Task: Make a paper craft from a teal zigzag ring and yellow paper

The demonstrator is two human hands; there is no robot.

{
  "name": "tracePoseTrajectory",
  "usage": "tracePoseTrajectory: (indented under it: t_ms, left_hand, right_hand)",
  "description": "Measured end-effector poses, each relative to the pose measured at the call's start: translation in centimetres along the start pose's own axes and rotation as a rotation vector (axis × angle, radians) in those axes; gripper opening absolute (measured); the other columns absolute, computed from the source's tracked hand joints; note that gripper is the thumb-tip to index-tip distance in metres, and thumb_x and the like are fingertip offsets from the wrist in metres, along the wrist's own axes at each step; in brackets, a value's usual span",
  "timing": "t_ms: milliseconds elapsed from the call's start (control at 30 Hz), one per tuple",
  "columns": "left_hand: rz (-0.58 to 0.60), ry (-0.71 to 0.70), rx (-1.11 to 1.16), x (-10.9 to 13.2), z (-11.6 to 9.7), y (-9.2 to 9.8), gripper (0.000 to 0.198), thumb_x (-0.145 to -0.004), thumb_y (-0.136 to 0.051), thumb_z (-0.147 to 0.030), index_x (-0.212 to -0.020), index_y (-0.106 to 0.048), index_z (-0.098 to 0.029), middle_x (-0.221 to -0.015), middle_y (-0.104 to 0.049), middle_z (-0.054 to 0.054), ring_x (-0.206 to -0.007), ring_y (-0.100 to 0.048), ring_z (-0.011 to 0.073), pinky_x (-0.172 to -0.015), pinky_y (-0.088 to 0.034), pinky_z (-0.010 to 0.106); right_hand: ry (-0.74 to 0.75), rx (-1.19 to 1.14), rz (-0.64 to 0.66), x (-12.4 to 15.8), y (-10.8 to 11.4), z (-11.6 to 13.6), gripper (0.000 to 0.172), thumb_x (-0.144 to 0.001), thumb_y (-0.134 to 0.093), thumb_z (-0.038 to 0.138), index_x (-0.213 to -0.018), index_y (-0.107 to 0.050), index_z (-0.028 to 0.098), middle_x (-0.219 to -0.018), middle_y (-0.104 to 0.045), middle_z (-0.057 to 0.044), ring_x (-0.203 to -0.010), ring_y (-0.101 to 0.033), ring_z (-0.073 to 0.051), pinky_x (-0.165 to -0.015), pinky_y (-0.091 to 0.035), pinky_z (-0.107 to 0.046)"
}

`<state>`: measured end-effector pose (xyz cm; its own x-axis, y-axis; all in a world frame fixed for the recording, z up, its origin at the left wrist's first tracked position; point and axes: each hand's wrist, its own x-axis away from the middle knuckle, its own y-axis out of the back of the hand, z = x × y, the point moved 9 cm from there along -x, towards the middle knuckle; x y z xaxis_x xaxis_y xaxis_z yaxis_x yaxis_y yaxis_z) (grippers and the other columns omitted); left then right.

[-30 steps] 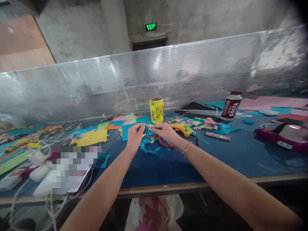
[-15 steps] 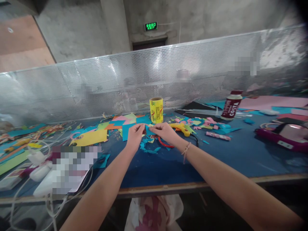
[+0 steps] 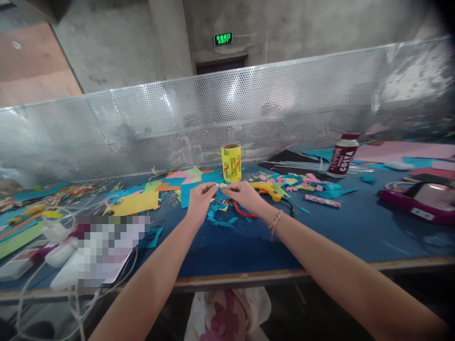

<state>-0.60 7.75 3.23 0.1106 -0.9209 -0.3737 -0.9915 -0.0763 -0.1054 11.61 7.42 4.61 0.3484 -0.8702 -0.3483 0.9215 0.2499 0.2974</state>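
Note:
My left hand (image 3: 201, 201) and my right hand (image 3: 243, 196) are raised over the middle of the table, fingertips pinched and nearly meeting. Whatever lies between the fingertips is too small to make out. Under them is a curled, cut strip of blue paper (image 3: 221, 220). A yellow glue gun (image 3: 268, 190) lies just beyond my right hand, beside a red ring-shaped item (image 3: 245, 213) partly covered by that hand. Behind both hands stands a yellow printed roll (image 3: 231, 163) on its end. A blue paper sheet (image 3: 188, 193) shows behind my left hand.
Left of my hands are yellow paper (image 3: 137, 203), a blurred-out flat item (image 3: 110, 255) and white cables (image 3: 76, 303). Paper scraps (image 3: 302, 180), a COSTA bottle (image 3: 343, 156) and a purple device (image 3: 419, 203) are to the right. A perforated metal screen (image 3: 159, 123) borders the back.
The fingertips have shifted very slightly, and the bit of blue seen between them earlier is less visible. Both arms and the things on the table stay put.

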Motion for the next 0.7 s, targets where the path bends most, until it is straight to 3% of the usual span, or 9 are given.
tracePoseTrajectory:
  t_ms: [267,500,700]
  left_hand:
    - [0.041,0.069,0.203,0.21,0.10,-0.57,0.017,-0.058,-0.070,-0.029,-0.066,-0.066,-0.015,-0.060,-0.058,-0.001,-0.054,-0.046,0.0073,-0.056,-0.038,0.021]
    - [-0.027,0.002,0.087,0.15,-0.03,0.04,0.022,-0.060,-0.068,-0.036,-0.065,-0.066,-0.015,-0.060,-0.058,0.000,-0.056,-0.047,0.0094,-0.056,-0.039,0.023]
    - [0.009,-0.044,0.057,0.03,-0.22,0.05,0.023,-0.064,-0.065,-0.036,-0.060,-0.062,-0.014,-0.051,-0.048,-0.003,-0.052,-0.041,0.0081,-0.052,-0.035,0.022]
  right_hand:
    - [0.002,-0.011,0.026,0.05,-0.16,0.12,0.030,-0.065,-0.062,0.045,-0.056,-0.057,0.016,-0.052,-0.054,0.002,-0.047,-0.054,-0.010,-0.050,-0.045,-0.022]
    - [0.027,0.054,-0.002,0.02,-0.29,-0.06,0.027,-0.070,-0.057,0.040,-0.056,-0.056,0.016,-0.050,-0.054,0.001,-0.050,-0.056,-0.011,-0.050,-0.044,-0.022]
    - [-0.012,0.055,0.003,-0.04,-0.35,-0.26,0.023,-0.070,-0.057,0.035,-0.059,-0.058,0.015,-0.052,-0.055,0.001,-0.050,-0.055,-0.011,-0.052,-0.044,-0.023]
